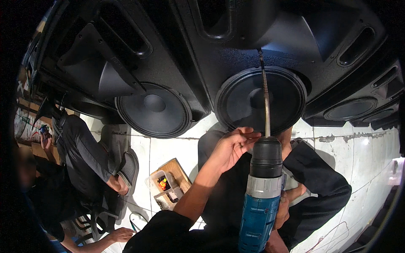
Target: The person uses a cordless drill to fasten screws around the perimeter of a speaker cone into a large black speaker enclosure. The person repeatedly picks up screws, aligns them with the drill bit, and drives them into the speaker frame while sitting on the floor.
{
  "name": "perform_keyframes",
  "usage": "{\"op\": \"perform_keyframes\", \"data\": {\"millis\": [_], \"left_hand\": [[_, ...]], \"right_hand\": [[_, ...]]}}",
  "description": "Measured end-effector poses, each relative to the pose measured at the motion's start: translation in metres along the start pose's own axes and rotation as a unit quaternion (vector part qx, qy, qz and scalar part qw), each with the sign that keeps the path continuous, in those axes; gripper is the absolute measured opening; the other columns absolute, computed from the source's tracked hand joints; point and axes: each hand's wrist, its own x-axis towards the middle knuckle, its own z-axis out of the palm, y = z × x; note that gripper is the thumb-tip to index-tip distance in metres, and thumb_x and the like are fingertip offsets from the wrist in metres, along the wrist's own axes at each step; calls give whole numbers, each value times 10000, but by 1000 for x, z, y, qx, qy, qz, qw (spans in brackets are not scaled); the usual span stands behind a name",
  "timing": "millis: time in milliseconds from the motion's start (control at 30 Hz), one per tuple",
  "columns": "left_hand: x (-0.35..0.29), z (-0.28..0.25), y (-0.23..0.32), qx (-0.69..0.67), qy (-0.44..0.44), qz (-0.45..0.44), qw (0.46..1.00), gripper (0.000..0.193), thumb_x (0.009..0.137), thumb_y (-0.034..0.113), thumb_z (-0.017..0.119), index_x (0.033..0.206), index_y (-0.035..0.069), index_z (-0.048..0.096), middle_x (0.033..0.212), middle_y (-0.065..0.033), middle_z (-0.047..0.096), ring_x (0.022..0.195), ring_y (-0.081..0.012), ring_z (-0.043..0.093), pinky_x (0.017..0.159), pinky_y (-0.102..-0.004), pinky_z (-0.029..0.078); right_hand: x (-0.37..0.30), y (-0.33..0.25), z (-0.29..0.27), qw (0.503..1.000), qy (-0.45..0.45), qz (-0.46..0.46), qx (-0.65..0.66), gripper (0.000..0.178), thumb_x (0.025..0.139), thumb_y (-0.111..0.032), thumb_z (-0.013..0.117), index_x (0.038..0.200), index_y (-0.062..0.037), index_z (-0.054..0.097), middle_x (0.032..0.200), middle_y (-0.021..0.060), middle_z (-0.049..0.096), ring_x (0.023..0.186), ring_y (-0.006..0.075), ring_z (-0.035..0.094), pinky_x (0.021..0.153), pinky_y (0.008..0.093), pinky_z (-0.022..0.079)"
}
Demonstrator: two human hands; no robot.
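Note:
My right hand [282,213] is wrapped round the handle of a teal cordless drill [258,217] with a grey collar and black chuck. From the chuck a long driver bit [266,105] points away from me. Its tip meets a screw spot [260,52] at the lower edge of the horn on a black speaker cabinet [202,55]. Behind the bit is the cabinet's round woofer [238,97]. My left hand [231,149] is beside the chuck, fingers loosely bent and partly stretched toward the bit, with nothing visible in them.
A second speaker cabinet [168,46] stands at left, with more speakers [352,109] at right. On the tiled floor [168,147], a clear plastic box [157,177] of small parts rests by a wooden board [179,175]. A co-worker's hand [121,235] and sandalled foot [126,173] are at left.

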Motion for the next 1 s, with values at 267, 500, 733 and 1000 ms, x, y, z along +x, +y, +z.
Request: {"op": "perform_keyframes", "data": {"millis": [267, 500, 733, 1000], "left_hand": [[-27, 11, -5, 83, 104, -17, 991, 369, 821, -105, 373, 1171, -62, 483, 1268, -238, 532, 1218, -319, 528, 1109, -414, 390], [-24, -19, -12, 96, 45, -31, 994, 266, 935, -81, 430, 1178, -2, 504, 1264, -174, 547, 1202, -279, 547, 1066, -398, 441], [-15, -12, 26, 86, -14, 74, 993, 242, 904, -99, 440, 1115, -13, 524, 1265, -231, 555, 1205, -304, 555, 1055, -354, 456], [-11, 88, 60, 120, -129, 233, 956, 185, 971, 25, 487, 1146, -19, 527, 1225, -280, 573, 1150, -371, 589, 964, -415, 539]], "right_hand": [[16, -1, 9, 976, 118, -139, -121, 201, 915, -144, 557, 1086, -38, 568, 976, 209, 634, 780, 319, 667, 680, 397, 534], [39, -21, -1, 981, 72, -118, -137, 253, 825, -69, 625, 1071, -100, 577, 985, 183, 630, 788, 282, 657, 647, 385, 528], [28, -17, -35, 965, 10, -182, -191, 340, 743, -47, 656, 1045, -193, 605, 1033, 145, 638, 708, 257, 630, 585, 342, 500], [-58, 30, -81, 992, -43, 21, -114, 511, 749, -238, 777, 1132, 11, 549, 1029, 187, 638, 891, 320, 664, 783, 378, 540]]}}
